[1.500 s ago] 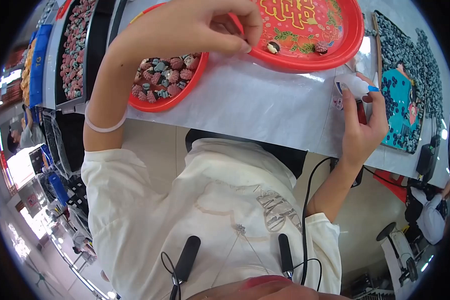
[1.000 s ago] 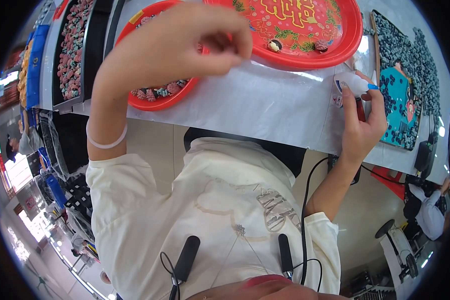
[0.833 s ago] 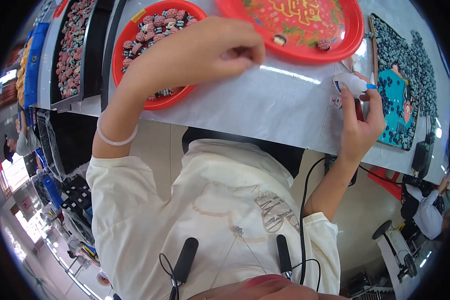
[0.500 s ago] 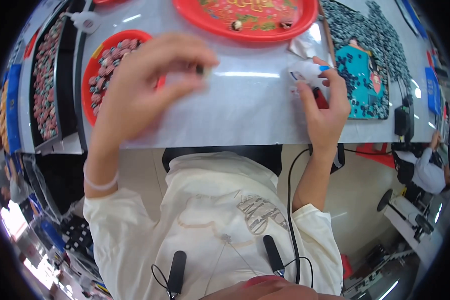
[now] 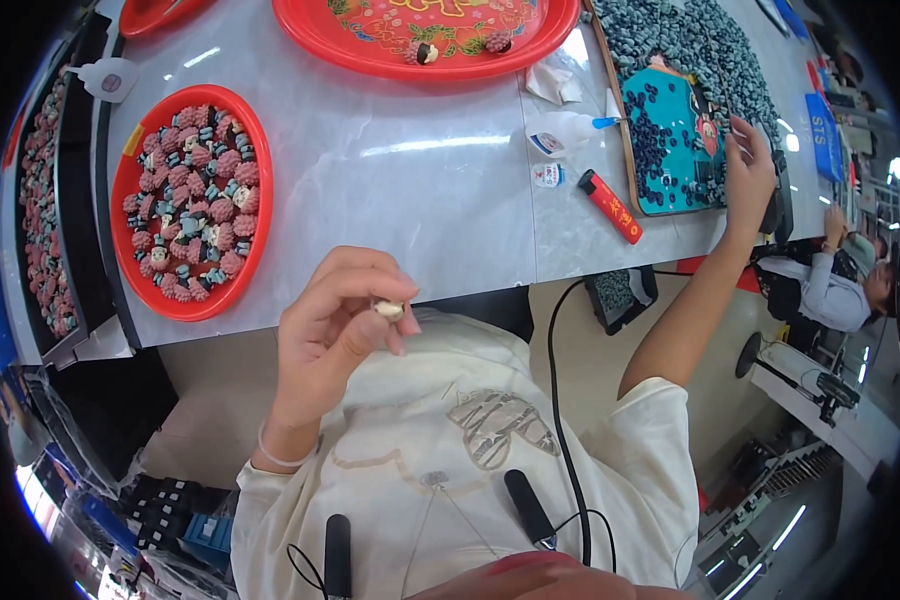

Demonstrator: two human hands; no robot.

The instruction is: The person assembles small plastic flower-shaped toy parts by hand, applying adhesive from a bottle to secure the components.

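Note:
My left hand (image 5: 335,335) is in front of my shirt, just off the table's near edge. Its thumb and fingers pinch a small cream-coloured figurine piece (image 5: 388,310), partly covered by the fingertips. My right hand (image 5: 752,180) reaches to the right side of a teal tray (image 5: 675,95) strewn with small dark pieces (image 5: 653,150). Its fingers are stretched out and look slightly apart over the tray's edge. Left of that tray, a white glue bottle (image 5: 562,133) with a blue tip lies on its side. Near the bottle is a red lighter (image 5: 610,207).
A red basin (image 5: 262,215) of pink, blue and cream figurine pieces stands on the left. Beyond it is a black tray (image 5: 75,200) of similar pieces. A large red tray (image 5: 425,70) holding two small figurines is at the back. Another white bottle (image 5: 108,80) lies far left.
My left hand has come down from above the table toward my body, still pinching the small piece. My right hand has moved from beside the glue bottle rightward to the teal tray.

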